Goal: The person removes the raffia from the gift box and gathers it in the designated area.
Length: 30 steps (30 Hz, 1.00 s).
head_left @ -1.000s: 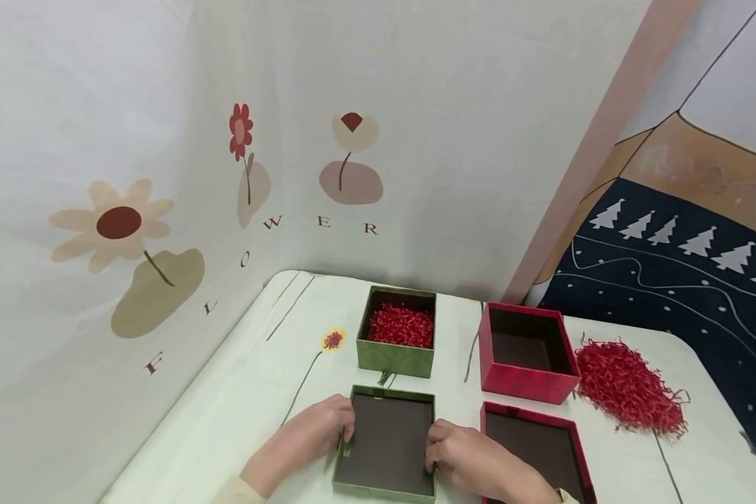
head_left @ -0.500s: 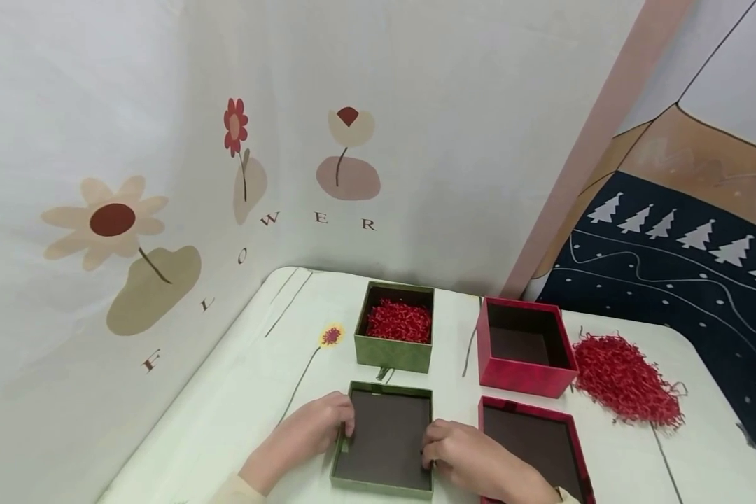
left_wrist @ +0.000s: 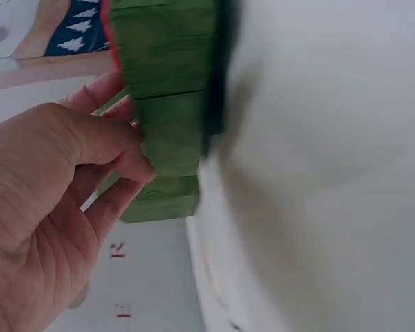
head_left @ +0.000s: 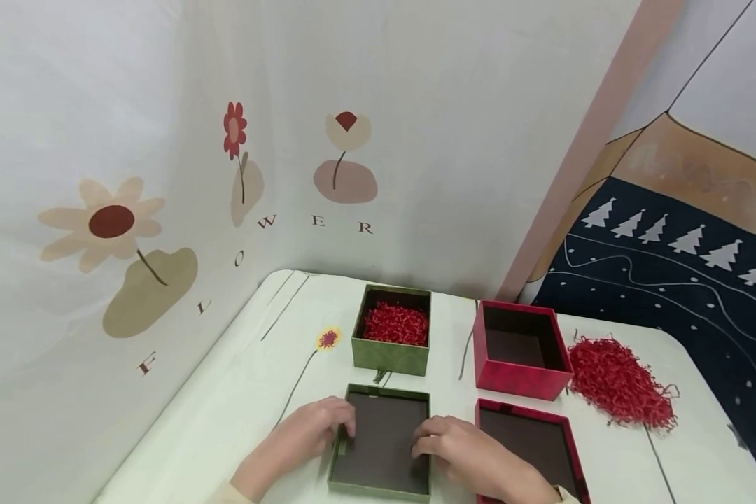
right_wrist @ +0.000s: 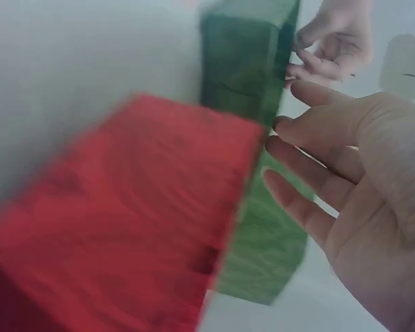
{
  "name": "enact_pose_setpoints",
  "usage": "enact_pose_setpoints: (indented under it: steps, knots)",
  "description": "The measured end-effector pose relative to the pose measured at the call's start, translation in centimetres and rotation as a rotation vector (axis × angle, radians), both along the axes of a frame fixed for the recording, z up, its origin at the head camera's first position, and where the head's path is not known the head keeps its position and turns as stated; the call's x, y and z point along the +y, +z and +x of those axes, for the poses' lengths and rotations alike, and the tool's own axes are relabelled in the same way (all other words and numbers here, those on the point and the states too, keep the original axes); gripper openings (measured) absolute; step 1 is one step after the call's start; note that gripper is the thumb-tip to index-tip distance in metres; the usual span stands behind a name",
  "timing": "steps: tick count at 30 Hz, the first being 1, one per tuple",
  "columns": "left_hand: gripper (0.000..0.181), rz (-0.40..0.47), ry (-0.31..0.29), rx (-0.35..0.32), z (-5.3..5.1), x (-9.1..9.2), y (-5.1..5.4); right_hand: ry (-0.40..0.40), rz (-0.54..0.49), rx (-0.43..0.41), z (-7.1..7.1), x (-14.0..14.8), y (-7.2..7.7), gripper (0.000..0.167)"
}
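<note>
A shallow green box lid (head_left: 384,448) lies inside up, showing its dark lining. At its left rim my left hand (head_left: 315,428) pinches the edge; in the left wrist view the thumb lies against the green wall (left_wrist: 169,131) and the other fingers are partly hidden behind it. Over the lid's right rim is my right hand (head_left: 456,448), fingers loosely bent above the lining. In the right wrist view that hand (right_wrist: 373,166) shows thumb and fingers apart, holding nothing. Just behind the lid stands a green box (head_left: 390,357) with red shredded paper (head_left: 395,324) inside.
A red box (head_left: 523,381) with a dark interior stands right of the green one. Before it lies a red lid (head_left: 529,441), close to my right forearm. Loose red shredded paper (head_left: 620,385) is heaped at far right. Printed fabric walls (head_left: 453,175) border the table.
My right hand has loosened from the lid's right rim and shifted slightly left over the lining. The left hand stays at the left rim. The whole head view has shifted slightly.
</note>
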<state>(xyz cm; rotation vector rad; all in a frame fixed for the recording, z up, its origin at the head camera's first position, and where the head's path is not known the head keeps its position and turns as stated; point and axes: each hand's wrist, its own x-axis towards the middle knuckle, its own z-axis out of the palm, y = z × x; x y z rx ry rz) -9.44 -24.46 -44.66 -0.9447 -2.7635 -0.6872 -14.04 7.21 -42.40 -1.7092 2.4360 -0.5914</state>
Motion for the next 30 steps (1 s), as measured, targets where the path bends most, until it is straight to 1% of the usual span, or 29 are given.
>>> enact_pose_setpoints:
  steps: [1, 3, 6, 8, 9, 11, 12, 14, 16, 17, 18, 20, 22, 24, 25, 28, 30]
  knots:
    - [0.045, 0.028, 0.009, -0.014, -0.1, -0.1, 0.4, -0.011, -0.017, -0.003, -0.2, 0.0, 0.5, 0.029]
    - [0.039, 0.082, 0.056, -0.044, -0.6, -0.4, 1.5, -0.038, -0.042, 0.006, -1.0, -0.2, 1.7, 0.027]
    - [0.025, 0.165, 0.168, -0.081, -2.0, -1.0, 3.2, -0.083, -0.04, 0.03, -2.8, -0.7, 3.9, 0.024]
    - [0.019, 0.226, 0.26, -0.08, -3.3, -1.3, 4.1, -0.111, -0.042, 0.065, -4.3, -1.2, 5.3, 0.024]
    - [0.019, 0.255, 0.302, -0.07, -4.1, -1.4, 4.4, -0.128, -0.049, 0.069, -5.1, -1.6, 6.0, 0.024]
    - [0.02, 0.346, 0.387, -0.074, -5.7, -1.3, 4.6, -0.16, -0.071, 0.07, -6.8, -2.4, 7.1, 0.025]
    - [0.021, 0.398, 0.424, -0.082, -6.4, -1.0, 4.5, -0.178, -0.08, 0.061, -7.6, -2.8, 7.5, 0.026]
    - [0.023, 0.494, 0.477, -0.11, -7.4, -0.3, 3.8, -0.208, -0.098, 0.036, -9.0, -3.6, 8.0, 0.025]
    - [0.025, 0.569, 0.497, -0.161, -8.1, 0.6, 2.9, -0.24, -0.095, -0.004, -10.2, -4.4, 8.2, 0.025]
    - [0.026, 0.59, 0.496, -0.186, -8.4, 0.9, 2.5, -0.252, -0.081, -0.019, -10.8, -4.9, 8.2, 0.025]
    - [0.028, 0.595, 0.49, -0.211, -8.7, 1.2, 2.0, -0.263, -0.062, -0.042, -11.4, -5.3, 8.2, 0.026]
    - [0.028, 0.596, 0.475, -0.236, -9.2, 1.5, 1.4, -0.277, -0.011, -0.082, -12.4, -6.3, 8.0, 0.03]
    - [0.028, 0.599, 0.463, -0.231, -9.6, 1.4, 1.2, -0.276, 0.053, -0.119, -13.6, -7.3, 7.9, 0.036]
    - [0.027, 0.611, 0.46, -0.209, -10.1, 1.2, 1.4, -0.27, 0.12, -0.153, -14.7, -8.4, 8.0, 0.044]
    - [0.027, 0.619, 0.462, -0.207, -10.1, 1.1, 1.3, -0.274, 0.157, -0.176, -15.0, -8.9, 7.6, 0.048]
    - [0.027, 0.628, 0.467, -0.212, -10.0, 0.9, 1.3, -0.328, 0.293, -0.214, -15.6, -10.2, 6.7, 0.063]
    - [0.027, 0.635, 0.471, -0.221, -10.0, 1.0, 1.3, -0.374, 0.4, -0.197, -15.9, -11.1, 6.2, 0.07]
